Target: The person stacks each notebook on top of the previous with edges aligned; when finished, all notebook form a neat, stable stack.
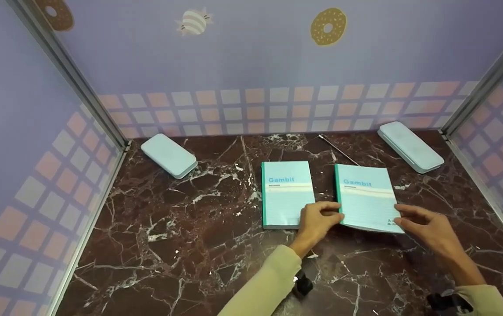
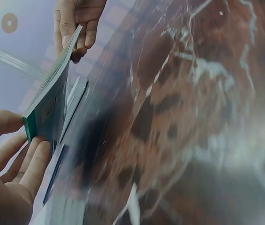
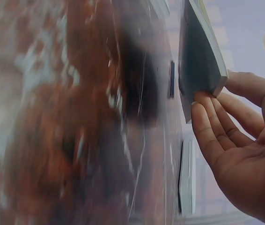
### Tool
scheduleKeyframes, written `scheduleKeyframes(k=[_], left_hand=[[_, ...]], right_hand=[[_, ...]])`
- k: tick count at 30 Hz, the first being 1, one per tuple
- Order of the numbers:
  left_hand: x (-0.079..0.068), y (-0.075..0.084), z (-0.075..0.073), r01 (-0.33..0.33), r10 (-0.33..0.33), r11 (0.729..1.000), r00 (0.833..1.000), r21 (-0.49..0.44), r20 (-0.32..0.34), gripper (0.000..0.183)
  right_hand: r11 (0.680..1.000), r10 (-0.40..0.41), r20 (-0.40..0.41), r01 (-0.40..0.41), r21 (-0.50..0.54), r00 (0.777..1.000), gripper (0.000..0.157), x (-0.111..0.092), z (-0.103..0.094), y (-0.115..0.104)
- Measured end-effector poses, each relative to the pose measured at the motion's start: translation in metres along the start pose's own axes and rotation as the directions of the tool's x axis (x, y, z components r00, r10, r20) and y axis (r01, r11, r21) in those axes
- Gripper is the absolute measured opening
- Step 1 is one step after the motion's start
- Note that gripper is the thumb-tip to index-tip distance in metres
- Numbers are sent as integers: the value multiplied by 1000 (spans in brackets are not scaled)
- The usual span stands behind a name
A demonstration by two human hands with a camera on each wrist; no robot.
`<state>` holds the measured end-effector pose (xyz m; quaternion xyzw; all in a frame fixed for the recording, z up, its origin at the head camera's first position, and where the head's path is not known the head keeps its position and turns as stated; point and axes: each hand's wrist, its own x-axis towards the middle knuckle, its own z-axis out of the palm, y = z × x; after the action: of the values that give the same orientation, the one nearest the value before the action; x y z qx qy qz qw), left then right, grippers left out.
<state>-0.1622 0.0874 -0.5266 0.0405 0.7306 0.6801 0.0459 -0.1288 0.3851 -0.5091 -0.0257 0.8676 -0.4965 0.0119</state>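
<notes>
A pale blue "Gambit" notebook (image 1: 368, 197) with a green spine is held slightly above the table between both hands. At its spine, near the lower corner, the left hand (image 1: 317, 221) pinches the edge between thumb and fingers. The right hand (image 1: 429, 230) grips the opposite edge, fingers beneath and thumb at the side. Both wrist views show the raised notebook (image 2: 53, 89) from below, its cover slightly bowed. A second matching notebook (image 1: 286, 193) lies flat to the left, its lower right corner partly hidden by the left hand.
Behind the held notebook lies a thin pen-like stick (image 1: 338, 149), partly covered. One pale case (image 1: 169, 154) sits at the back left and another pale case (image 1: 411, 147) at the back right. Patterned panels (image 1: 251, 52) wall in the dark marbled table (image 1: 181, 245).
</notes>
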Motion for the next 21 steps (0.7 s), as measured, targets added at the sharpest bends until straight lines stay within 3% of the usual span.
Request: scheduleKeyframes(k=[11,21], left_hand=[[-9,-1,-54,-57,57,998,998,31,-7,26],[-13,3,-95,-62,69,994,995,88,-69,26]], right_hand=[[993,-119,-33,119,4,992,43,22,43,-25],[990,-124,21,122,77,992,45,40,77,-45]])
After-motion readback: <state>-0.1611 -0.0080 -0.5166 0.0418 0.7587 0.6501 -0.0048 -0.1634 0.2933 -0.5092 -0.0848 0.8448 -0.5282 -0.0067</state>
